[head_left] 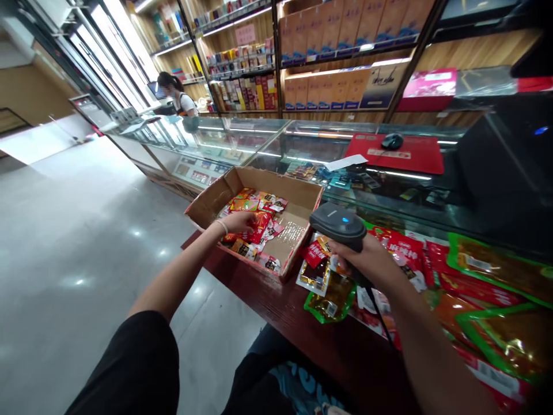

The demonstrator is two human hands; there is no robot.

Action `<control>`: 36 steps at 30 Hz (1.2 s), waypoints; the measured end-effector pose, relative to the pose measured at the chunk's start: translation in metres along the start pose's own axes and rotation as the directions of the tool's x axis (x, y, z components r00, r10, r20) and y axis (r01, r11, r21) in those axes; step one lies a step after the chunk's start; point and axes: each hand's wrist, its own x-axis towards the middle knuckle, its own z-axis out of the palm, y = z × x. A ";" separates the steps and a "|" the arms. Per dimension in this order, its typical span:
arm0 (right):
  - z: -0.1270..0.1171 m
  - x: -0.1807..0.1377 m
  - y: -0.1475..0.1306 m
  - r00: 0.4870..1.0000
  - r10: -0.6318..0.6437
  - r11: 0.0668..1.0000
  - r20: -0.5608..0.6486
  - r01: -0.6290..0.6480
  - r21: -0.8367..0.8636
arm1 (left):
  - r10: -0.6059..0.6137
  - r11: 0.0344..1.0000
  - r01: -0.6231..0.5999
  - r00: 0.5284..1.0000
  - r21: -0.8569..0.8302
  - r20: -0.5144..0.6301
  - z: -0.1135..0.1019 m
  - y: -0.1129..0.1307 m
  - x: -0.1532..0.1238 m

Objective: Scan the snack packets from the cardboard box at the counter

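My left hand, with a light band at its wrist, reaches into a shallow cardboard box. Its fingers are closed at the edge of a red snack packet, lying among several red, orange and white packets. In my right hand is a black barcode scanner, gripped by its handle; a small blue light shows on top and a cord hangs below. Under the scanner lie a green-edged packet and a smaller brown packet. More packets are heaped to the right.
The box stands on a dark red ledge before a glass display counter. On the glass are a red mat, a computer mouse and a white paper strip. A person is behind the counter, near stocked shelves.
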 end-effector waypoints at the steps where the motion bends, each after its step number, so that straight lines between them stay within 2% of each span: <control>1: 0.002 0.001 0.001 1.000 -0.008 1.000 0.001 0.008 0.004 | 0.041 0.999 -0.041 0.999 0.018 0.001 0.002 0.000 0.000; 4: 0.004 0.002 0.004 1.000 -0.027 1.000 0.011 0.027 0.009 | 0.196 0.979 -0.193 0.980 -0.072 0.031 0.010 0.008 0.000; 6: 0.004 0.004 0.007 1.000 -0.019 1.000 0.010 0.019 0.015 | 0.265 0.949 -0.231 0.953 -0.215 0.148 0.017 0.015 -0.001; 8: 0.004 0.005 0.009 1.000 -0.009 1.000 0.001 0.009 0.022 | 0.308 0.920 -0.203 0.904 -0.335 0.298 0.025 0.022 -0.001; 10: 0.005 0.006 0.009 1.000 -0.009 1.000 0.000 0.009 0.029 | 0.327 0.899 -0.157 0.863 -0.410 0.386 0.031 0.028 -0.001; 13: 0.006 0.007 0.010 1.000 -0.003 1.000 0.012 0.003 0.028 | 0.338 0.879 -0.115 0.834 -0.462 0.436 0.039 0.034 0.001; 16: 0.006 0.007 0.009 1.000 0.010 1.000 0.012 -0.010 0.027 | 0.326 0.911 -0.145 0.825 -0.385 0.462 0.044 0.038 0.007; 19: 0.007 0.008 0.009 1.000 0.016 0.999 0.010 -0.017 0.032 | 0.281 0.946 -0.157 0.830 -0.283 0.481 0.047 0.038 0.014; 22: 0.006 0.009 0.010 1.000 0.015 1.000 0.011 -0.015 0.028 | 0.255 0.950 -0.130 0.848 -0.284 0.464 0.045 0.036 0.018; 26: 0.006 0.010 0.012 1.000 0.019 0.999 0.005 -0.019 0.039 | 0.269 0.927 -0.157 0.911 -0.342 0.311 0.031 0.035 0.017; 28: 0.006 0.009 0.011 1.000 0.008 0.999 -0.003 -0.008 0.046 | 0.205 0.908 -0.114 0.960 -0.403 0.190 0.021 0.039 0.014; 30: 0.005 0.007 0.009 1.000 -0.001 0.999 -0.005 0.002 0.042 | 0.082 0.843 -0.005 0.990 -0.538 0.119 0.010 0.046 0.010; 32: 0.004 0.005 0.006 1.000 -0.009 0.999 -0.004 0.010 0.035 | -0.012 0.700 0.105 0.991 -0.706 0.136 -0.001 0.057 0.006; 34: 0.002 0.004 0.002 1.000 -0.007 0.999 -0.013 0.008 0.038 | -0.016 0.532 0.171 0.981 -0.830 0.192 -0.013 0.072 0.003; 36: 0.000 0.003 0.000 1.000 0.000 0.999 -0.020 0.001 0.051 | 0.027 0.395 0.164 0.981 -0.904 0.190 -0.023 0.089 0.003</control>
